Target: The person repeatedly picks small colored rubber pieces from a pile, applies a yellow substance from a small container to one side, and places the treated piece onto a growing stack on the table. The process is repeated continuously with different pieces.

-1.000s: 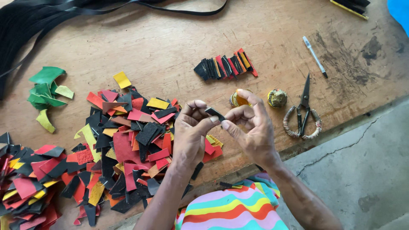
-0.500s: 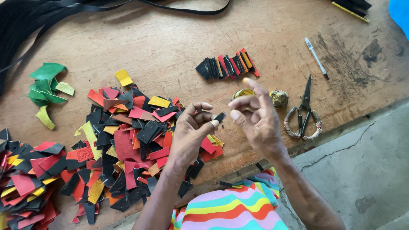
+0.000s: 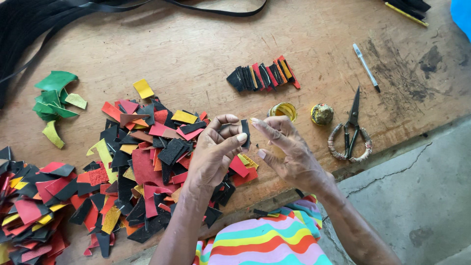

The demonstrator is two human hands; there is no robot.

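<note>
My left hand (image 3: 214, 152) pinches a small black leather piece (image 3: 245, 131) upright between thumb and fingers, over the edge of a big pile of red, black and yellow leather scraps (image 3: 147, 162). Just to its right, my right hand (image 3: 289, 152) has its fingers spread and its fingertips close to the piece, holding nothing that I can see. A small open jar of yellow glue (image 3: 283, 110) stands right behind the right hand, with its lid (image 3: 322, 114) beside it.
A fanned row of overlapped coloured pieces (image 3: 262, 76) lies further back. Scissors with wrapped handles (image 3: 351, 130) and a pen (image 3: 366, 67) lie to the right. Green scraps (image 3: 53, 100) sit far left, more scraps (image 3: 29, 206) at lower left. The wooden table's edge (image 3: 382, 147) runs diagonally at right.
Both hands held the black piece together; now the right hand has let go and spread its fingers, while the left hand has turned the piece upright.
</note>
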